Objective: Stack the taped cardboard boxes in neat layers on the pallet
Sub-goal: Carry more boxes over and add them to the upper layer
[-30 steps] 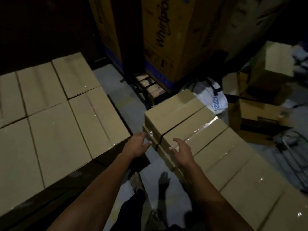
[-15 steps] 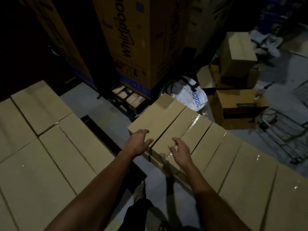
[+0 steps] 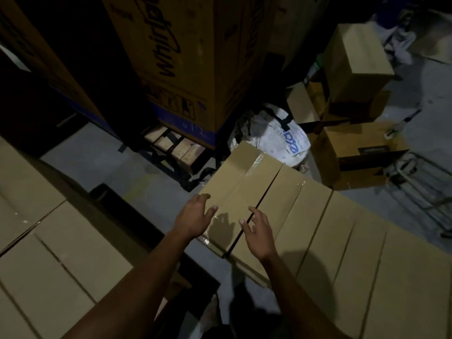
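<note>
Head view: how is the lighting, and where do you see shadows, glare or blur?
Head view: dim overall, the upper left almost black; light from above casts the shadows of the left hand and right hand onto the end box; small glare on its clear tape; the stacked boxes at left are blurred; straight box edges bend toward the frame borders.

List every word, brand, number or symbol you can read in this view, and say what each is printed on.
"Whirlpool", partly cut off by the top edge: black script on the tall brown appliance carton.
Handling symbols on that carton's lower face: too blurred to read.
Handwritten marks on its blue bottom band: unclear, perhaps "6/2".
Blue letters on the white plastic bag: only partly visible, unreadable.
Dark label on the open brown box: too small.
</note>
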